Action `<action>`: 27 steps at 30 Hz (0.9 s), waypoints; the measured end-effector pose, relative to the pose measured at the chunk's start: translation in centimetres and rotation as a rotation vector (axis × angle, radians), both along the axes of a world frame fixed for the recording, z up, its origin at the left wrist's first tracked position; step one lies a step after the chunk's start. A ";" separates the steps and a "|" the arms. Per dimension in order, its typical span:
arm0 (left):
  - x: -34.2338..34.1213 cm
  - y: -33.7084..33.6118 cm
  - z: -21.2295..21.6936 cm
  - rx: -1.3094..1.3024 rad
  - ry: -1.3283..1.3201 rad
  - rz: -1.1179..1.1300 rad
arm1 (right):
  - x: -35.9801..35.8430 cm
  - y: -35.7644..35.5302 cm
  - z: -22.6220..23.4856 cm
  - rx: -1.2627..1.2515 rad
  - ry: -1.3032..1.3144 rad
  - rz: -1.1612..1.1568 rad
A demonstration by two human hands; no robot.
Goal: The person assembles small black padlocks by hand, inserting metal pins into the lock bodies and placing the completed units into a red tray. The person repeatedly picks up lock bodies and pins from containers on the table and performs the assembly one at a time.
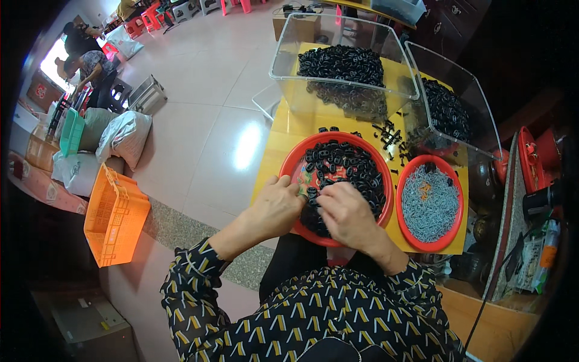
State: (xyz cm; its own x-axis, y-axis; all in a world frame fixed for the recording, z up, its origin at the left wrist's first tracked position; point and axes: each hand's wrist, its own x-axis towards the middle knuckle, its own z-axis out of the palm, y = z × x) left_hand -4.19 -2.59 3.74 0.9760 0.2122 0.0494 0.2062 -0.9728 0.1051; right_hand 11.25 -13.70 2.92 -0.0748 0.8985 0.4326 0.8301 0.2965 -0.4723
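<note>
Over a round red tray (391,199) of small black oval plastic parts (369,181), both my hands are close together with curled fingers. My left hand (277,206) is at the tray's left rim, its fingertips pinched beside a black part. My right hand (348,212) is over the near middle of the tray, thumb and fingers pressed together. What either hand pinches is too small and too covered to make out. Right of it stands a second red tray (429,246) filled with small silvery metal pieces (428,211), with a few orange and black bits on top.
Two clear plastic bins (283,77) (482,114) of black parts stand at the back of the yellow table (283,136). Loose black pieces (391,136) lie between bins and trays. An orange crate (117,220) and filled sacks (125,139) stand leftward; another person (93,69) bends far left.
</note>
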 end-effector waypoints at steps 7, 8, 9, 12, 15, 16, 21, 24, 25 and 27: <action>1.5 0.7 -0.9 0.081 0.089 0.121 | -1.7 2.2 -2.9 -0.064 -0.246 0.101; 1.6 0.8 -1.0 0.077 0.096 0.128 | -1.7 2.2 -2.9 -0.060 -0.206 0.104; 1.5 1.0 -1.3 0.052 0.082 0.131 | -1.7 2.0 -3.0 -0.064 -0.200 0.091; 1.5 1.7 -2.5 0.000 0.043 0.116 | -1.0 1.2 -3.2 -0.085 -0.202 0.069; 1.9 2.5 -3.0 -0.005 0.006 0.071 | -0.6 0.2 -2.5 -0.120 -0.243 0.079; 2.1 2.7 -3.0 -0.008 -0.007 0.061 | -0.4 -0.1 -2.3 -0.129 -0.256 0.078; 2.3 2.9 -3.5 0.032 -0.083 0.051 | -0.2 -1.1 -1.4 -0.140 -0.203 0.081; 2.2 2.4 -4.0 0.096 -0.121 0.044 | 0.8 -1.1 0.0 -0.065 -0.082 0.080; 2.1 2.2 -4.1 0.108 -0.133 0.050 | 1.7 -0.8 0.2 -0.008 -0.071 0.042; 2.1 2.0 -4.1 0.087 -0.133 0.069 | 3.7 -0.4 -0.1 -0.012 -0.070 -0.070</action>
